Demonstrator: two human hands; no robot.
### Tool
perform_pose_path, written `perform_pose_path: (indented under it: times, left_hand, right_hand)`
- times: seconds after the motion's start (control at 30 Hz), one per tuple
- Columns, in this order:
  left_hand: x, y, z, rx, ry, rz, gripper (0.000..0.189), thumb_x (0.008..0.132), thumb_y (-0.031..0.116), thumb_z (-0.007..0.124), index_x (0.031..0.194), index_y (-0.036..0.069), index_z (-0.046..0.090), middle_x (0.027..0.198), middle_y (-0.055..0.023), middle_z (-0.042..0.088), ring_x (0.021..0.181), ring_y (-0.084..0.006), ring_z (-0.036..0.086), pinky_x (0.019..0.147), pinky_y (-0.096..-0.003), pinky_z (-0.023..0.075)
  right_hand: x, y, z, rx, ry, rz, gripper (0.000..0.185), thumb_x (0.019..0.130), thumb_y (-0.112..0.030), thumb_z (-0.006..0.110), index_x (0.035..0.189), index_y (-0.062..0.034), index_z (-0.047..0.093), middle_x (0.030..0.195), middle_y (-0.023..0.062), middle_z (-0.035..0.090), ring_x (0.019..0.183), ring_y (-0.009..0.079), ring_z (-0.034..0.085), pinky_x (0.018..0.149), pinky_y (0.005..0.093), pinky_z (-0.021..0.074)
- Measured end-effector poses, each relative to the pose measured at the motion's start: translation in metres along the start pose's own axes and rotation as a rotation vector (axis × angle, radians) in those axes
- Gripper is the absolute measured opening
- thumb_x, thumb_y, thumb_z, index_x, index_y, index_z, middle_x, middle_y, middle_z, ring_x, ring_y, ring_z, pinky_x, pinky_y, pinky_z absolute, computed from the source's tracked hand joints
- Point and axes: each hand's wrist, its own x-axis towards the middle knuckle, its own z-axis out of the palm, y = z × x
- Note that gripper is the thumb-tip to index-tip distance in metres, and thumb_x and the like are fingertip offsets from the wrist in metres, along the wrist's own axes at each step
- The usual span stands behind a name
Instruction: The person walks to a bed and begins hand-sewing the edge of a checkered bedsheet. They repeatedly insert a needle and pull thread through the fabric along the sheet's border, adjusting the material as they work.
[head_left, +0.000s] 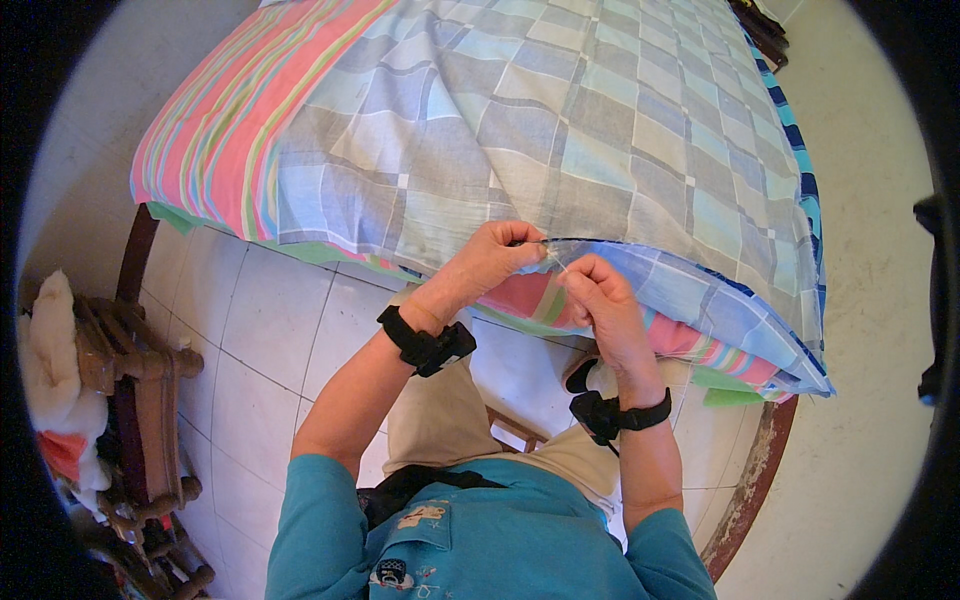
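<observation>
In front of me a blue and grey checked cloth (600, 135) is spread over a table-like surface. My left hand (506, 247) pinches its near edge between thumb and fingers. Just to the right and slightly lower, my right hand (600, 296) has thumb and forefinger pressed together on a fine whitish thread (559, 262) that runs towards the left fingertips. No needle can be made out. Right of the hands the checked edge gapes, showing its bluish inner side (667, 281). Beneath lies a pink striped cloth (521, 296). Loose pale strands hang below my right hand.
More pink striped cloth (232, 112) covers the left end, with green fabric (300, 253) under it. A brown wooden chair or rack (150, 420) holding a white fluffy item (56, 360) stands left on the tiled floor (255, 397). A pale wall (862, 247) rises close on the right.
</observation>
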Motion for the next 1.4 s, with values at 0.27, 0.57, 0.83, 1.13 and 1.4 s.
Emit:
perform_pose_path:
  times: [0.27, 0.57, 0.83, 1.13, 1.4]
  left_hand:
    - [0.0, 0.0, 0.001, -0.029, 0.029, -0.029, 0.013, 0.08, 0.015, 0.06, 0.084, 0.003, 0.063, 0.078, 0.0032, 0.057, 0.071, -0.0044, 0.048, 0.066, -0.0195, 0.04]
    - [-0.003, 0.0, -0.001, 0.039, -0.027, 0.031, 0.016, 0.084, 0.024, 0.056, 0.089, 0.01, 0.061, 0.069, 0.0085, 0.052, 0.053, 0.001, 0.039, 0.045, -0.0157, 0.0285]
    - [-0.006, 0.006, 0.001, 0.089, -0.038, 0.019, 0.016, 0.083, 0.025, 0.059, 0.087, 0.01, 0.061, 0.067, 0.0092, 0.051, 0.052, 0.0008, 0.038, 0.044, -0.016, 0.0276]
    - [0.0, -0.002, 0.002, 0.068, 0.042, 0.047, 0.014, 0.077, 0.013, 0.061, 0.084, 0.001, 0.061, 0.075, 0.0032, 0.056, 0.068, -0.004, 0.047, 0.062, -0.0193, 0.0391]
    - [0.0, -0.003, 0.001, 0.109, 0.084, 0.029, 0.014, 0.078, 0.014, 0.059, 0.084, 0.001, 0.062, 0.074, 0.0036, 0.055, 0.068, -0.0037, 0.046, 0.062, -0.0196, 0.0387]
  right_hand:
    - [-0.005, -0.005, -0.002, 0.012, 0.042, -0.059, 0.011, 0.091, -0.018, 0.051, 0.086, -0.0086, 0.055, 0.063, -0.0078, 0.041, 0.052, 0.0006, 0.033, 0.046, 0.0171, 0.0261]
    - [-0.005, 0.003, -0.011, 0.085, 0.09, -0.043, 0.011, 0.091, -0.018, 0.051, 0.086, -0.0087, 0.055, 0.065, -0.0078, 0.043, 0.053, 0.0002, 0.032, 0.046, 0.0166, 0.0242]
    - [-0.004, 0.004, -0.011, 0.093, 0.088, -0.02, 0.011, 0.09, -0.018, 0.051, 0.086, -0.0081, 0.055, 0.063, -0.0079, 0.041, 0.052, 0.0004, 0.031, 0.046, 0.0167, 0.0237]
    - [-0.01, 0.0, -0.007, -0.09, 0.085, -0.082, 0.009, 0.09, -0.015, 0.051, 0.085, -0.0078, 0.054, 0.065, -0.008, 0.043, 0.054, -0.0008, 0.033, 0.046, 0.0166, 0.0264]
    - [-0.021, 0.004, -0.012, -0.145, 0.078, -0.061, 0.011, 0.09, -0.015, 0.051, 0.084, -0.0075, 0.055, 0.067, -0.0066, 0.047, 0.059, 0.0025, 0.041, 0.052, 0.018, 0.035]
